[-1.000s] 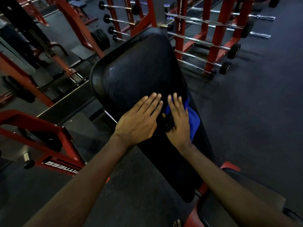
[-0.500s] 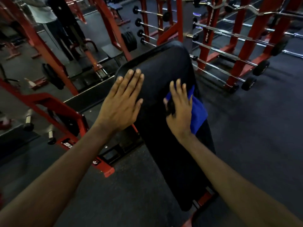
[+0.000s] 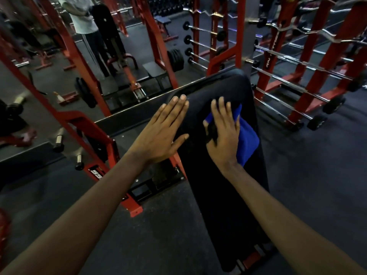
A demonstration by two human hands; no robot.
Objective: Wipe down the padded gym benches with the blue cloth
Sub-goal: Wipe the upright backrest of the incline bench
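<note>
With the right grip [image 3: 224, 135], presses the blue cloth [image 3: 248, 139] flat against the black bench pad [image 3: 224, 205]: fingers [image 3: 215, 110] straight and slightly spread, pointing up the pad, palm down on the cloth, nothing curled round it. Leaves much of the cloth showing as a folded blue patch past the little-finger side, toward the pad's right edge, in its upper half. Cannot tell what the dark patch by the thumb is.

With the left grip [image 3: 158, 135], holds nothing: fingers straight and close together, thumb out to the side, palm down at the pad's left edge, just beside the right grip. Fingertips over the glossy rim near the pad's upper left corner; cannot tell whether touching or just above.

Pad long and narrow, sloping up and away, rounded at the far end, with a red bracket [image 3: 252, 259] at its near end. Beyond and right of it, a red rack [image 3: 267, 66] of chrome barbells on the dark floor [image 3: 317, 185]. Left of it, a red steel frame [image 3: 89, 122], black weight plates [image 3: 174, 60] farther back, and a person [image 3: 83, 16] in a white top standing at upper left.
</note>
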